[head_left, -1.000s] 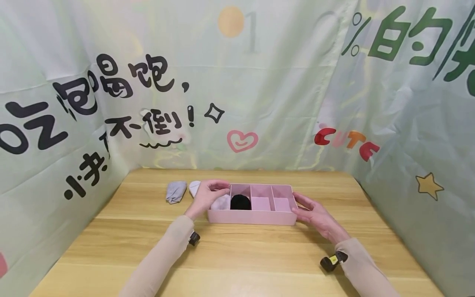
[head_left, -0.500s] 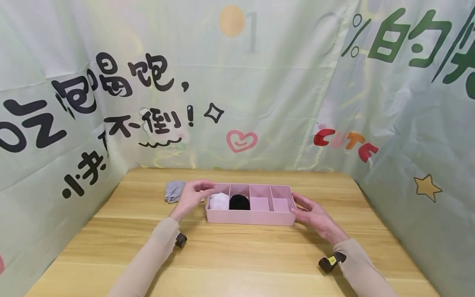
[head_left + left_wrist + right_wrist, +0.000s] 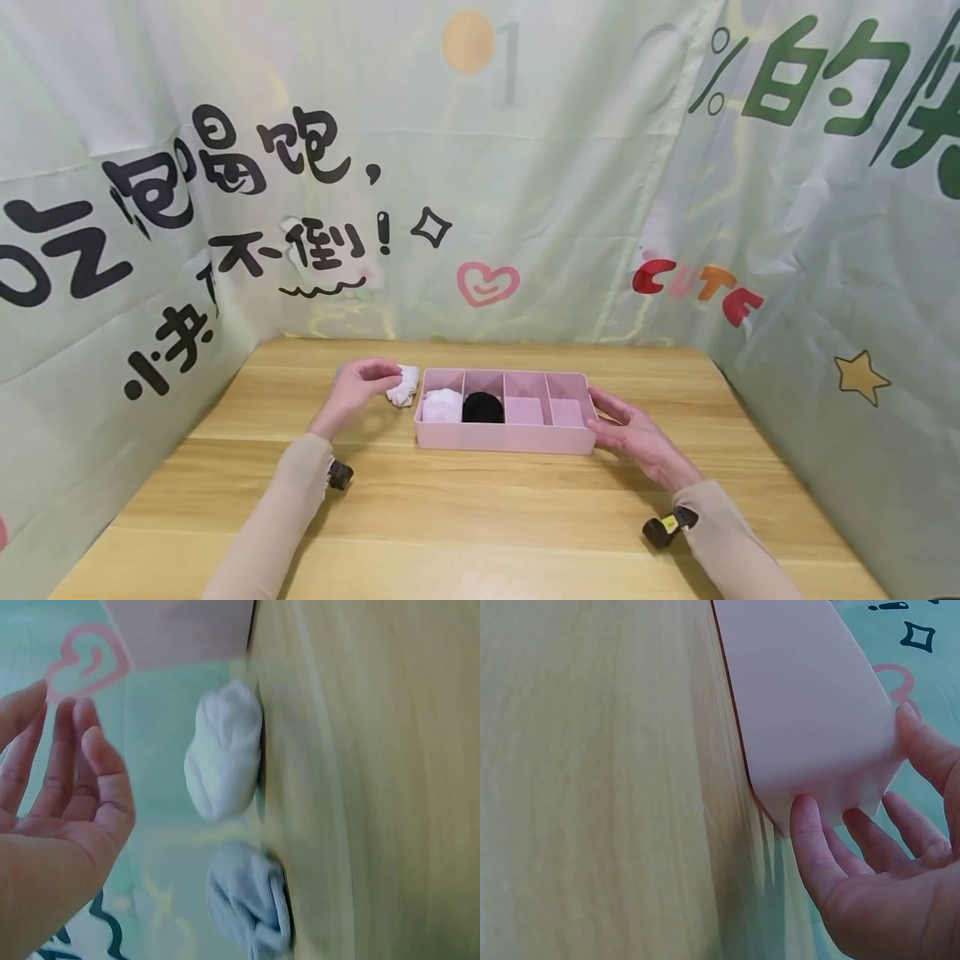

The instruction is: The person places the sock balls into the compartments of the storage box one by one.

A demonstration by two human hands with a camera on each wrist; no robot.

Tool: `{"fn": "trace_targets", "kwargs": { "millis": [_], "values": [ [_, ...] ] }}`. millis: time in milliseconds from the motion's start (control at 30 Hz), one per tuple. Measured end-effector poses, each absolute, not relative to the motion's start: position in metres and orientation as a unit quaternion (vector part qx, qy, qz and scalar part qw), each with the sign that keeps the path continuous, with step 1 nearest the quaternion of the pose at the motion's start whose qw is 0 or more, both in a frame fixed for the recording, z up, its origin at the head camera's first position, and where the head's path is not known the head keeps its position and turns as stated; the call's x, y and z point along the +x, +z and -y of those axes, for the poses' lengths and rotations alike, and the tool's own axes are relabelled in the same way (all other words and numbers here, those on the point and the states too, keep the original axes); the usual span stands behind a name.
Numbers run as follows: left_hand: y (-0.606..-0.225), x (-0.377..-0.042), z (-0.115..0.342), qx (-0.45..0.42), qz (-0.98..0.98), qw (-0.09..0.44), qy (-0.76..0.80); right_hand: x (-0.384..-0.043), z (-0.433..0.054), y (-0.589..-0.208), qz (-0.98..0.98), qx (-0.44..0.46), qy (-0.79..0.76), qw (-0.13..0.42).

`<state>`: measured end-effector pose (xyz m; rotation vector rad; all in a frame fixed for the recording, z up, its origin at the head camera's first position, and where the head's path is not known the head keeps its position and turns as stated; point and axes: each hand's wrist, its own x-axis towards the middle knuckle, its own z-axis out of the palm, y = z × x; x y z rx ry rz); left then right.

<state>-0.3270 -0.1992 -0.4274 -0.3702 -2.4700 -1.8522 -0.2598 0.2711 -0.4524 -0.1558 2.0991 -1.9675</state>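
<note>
four balled socks (image 3: 406, 386), one pink box (image 3: 506, 438), two hands (image 3: 642, 437)

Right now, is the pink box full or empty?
Part full. In the head view, the pink box holds a white bundle and a black bundle in its two left compartments; the two right ones show bare pink.

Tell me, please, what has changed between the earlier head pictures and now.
The left hand has moved leftward, uncovering the white bundle in the box; it now holds nothing, close to the loose white bundle, and mostly hides the grey bundle from the head camera. The right hand stays at the pink box's right end; box and bundles look unmoved.
</note>
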Motion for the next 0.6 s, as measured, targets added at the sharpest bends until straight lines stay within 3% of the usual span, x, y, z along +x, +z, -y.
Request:
{"fn": "trace_targets", "kwargs": {
  "millis": [600],
  "values": [
    [-0.438, -0.343, 0.267, -0.047, 0.803, 0.01, -0.594, -0.26, -0.273, -0.454, -0.725, -0.055, -0.675, 0.128]
  ]
}}
